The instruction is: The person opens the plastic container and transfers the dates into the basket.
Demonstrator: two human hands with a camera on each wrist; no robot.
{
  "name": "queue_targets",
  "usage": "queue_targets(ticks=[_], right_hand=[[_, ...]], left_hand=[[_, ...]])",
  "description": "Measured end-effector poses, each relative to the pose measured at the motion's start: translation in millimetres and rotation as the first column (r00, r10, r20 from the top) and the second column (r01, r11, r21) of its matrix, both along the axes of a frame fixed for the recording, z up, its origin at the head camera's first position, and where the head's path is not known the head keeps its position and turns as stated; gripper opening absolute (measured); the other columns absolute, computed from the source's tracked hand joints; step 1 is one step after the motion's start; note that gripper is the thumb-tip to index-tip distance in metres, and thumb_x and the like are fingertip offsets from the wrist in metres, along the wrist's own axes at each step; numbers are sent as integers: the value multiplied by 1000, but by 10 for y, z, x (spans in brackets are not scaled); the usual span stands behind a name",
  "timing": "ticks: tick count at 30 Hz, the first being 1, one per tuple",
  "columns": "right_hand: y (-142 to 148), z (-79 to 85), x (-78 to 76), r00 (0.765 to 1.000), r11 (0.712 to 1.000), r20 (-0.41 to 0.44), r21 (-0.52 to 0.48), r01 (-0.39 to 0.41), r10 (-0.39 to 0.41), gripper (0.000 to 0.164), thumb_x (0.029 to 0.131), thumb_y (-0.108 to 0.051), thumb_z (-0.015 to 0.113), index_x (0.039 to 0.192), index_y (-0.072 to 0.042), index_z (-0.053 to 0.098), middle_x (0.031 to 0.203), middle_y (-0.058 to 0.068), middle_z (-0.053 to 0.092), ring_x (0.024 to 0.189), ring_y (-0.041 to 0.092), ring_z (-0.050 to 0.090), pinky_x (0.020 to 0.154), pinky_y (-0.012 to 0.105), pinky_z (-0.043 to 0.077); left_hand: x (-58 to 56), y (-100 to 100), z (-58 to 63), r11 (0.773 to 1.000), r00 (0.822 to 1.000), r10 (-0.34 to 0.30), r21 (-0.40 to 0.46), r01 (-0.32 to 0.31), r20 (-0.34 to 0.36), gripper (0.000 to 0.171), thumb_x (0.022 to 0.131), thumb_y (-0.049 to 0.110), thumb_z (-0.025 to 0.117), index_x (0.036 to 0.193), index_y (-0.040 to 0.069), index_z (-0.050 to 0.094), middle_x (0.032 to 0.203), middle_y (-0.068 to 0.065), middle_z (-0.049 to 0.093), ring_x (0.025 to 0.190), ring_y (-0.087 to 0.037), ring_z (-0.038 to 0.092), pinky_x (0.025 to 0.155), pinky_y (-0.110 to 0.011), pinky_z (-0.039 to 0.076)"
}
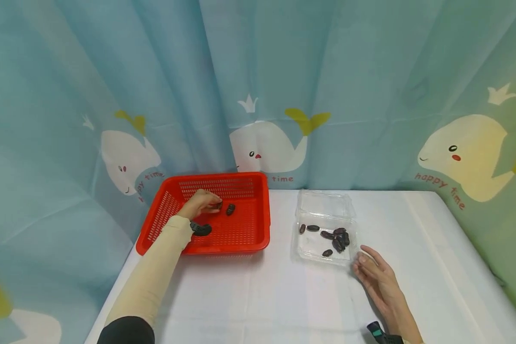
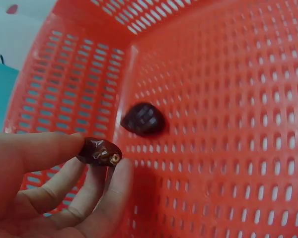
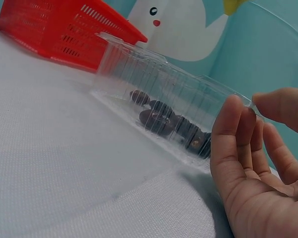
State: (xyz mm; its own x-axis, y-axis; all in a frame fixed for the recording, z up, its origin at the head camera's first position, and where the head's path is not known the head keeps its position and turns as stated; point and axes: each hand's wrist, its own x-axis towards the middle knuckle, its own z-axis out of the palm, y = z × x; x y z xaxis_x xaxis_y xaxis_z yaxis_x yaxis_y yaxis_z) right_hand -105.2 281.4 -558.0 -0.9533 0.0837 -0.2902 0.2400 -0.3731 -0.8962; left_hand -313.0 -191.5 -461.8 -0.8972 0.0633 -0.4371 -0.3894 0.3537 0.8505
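Observation:
My left hand (image 1: 201, 203) is inside the red plastic basket (image 1: 258, 246), pinching a dark brown date (image 2: 100, 151) between thumb and fingers. Another date (image 1: 230, 209) lies on the basket floor just beyond it, glossy in the left wrist view. To the right stands a clear plastic clamshell box (image 1: 314, 254) with its lid (image 1: 324, 203) folded back. Several dates (image 1: 339, 239) lie in the box, most bunched toward its right side. My right hand (image 1: 378, 277) pinches the box's near right rim between thumb and fingers, palm turned up in the right wrist view.
A white-covered table (image 1: 284, 306) carries the basket and the box, with a strip of cloth between them. Behind hangs a blue-green curtain (image 1: 361, 95) printed with whales, close to the basket's back edge.

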Motion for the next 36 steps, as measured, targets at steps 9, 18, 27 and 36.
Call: queue_targets(ticks=[9,18,27,36], right_hand=[[-47,-12,-23,1000,1000,5,-10,-4,4,29,107,-16,58,132,-29,52,107,-14,63,97,1,66,92,17,58],[-56,-1,-31,1000,1000,5,-13,-2,2,31,108,-15,58,135,-26,48,108,-14,63,96,1,66,92,17,58],[-20,34,-53,1000,1000,-2,-4,-4,4,33,108,-15,58,136,-26,47,109,-14,62,98,0,66,93,16,57],[10,2,-10,1000,999,-13,-38,4,-5,29,108,-12,57,132,-28,52,109,-13,62,97,1,67,92,17,58]], left_hand=[[-38,-53,-192,996,997,38,-75,-43,-69,26,101,-1,60,120,-19,67,93,-9,68,75,-15,68,76,-32,66],[-20,-1,-240,984,990,58,-161,-78,-128,23,99,2,65,113,-14,73,104,-19,76,68,-13,70,68,-29,64],[-15,56,-222,980,988,27,-191,-56,-151,21,99,3,66,110,-13,73,93,-12,73,64,-11,67,61,-25,61],[-33,99,-284,964,984,4,-260,-51,-178,18,99,3,65,108,-10,73,111,-25,76,67,-12,68,60,-23,58]])
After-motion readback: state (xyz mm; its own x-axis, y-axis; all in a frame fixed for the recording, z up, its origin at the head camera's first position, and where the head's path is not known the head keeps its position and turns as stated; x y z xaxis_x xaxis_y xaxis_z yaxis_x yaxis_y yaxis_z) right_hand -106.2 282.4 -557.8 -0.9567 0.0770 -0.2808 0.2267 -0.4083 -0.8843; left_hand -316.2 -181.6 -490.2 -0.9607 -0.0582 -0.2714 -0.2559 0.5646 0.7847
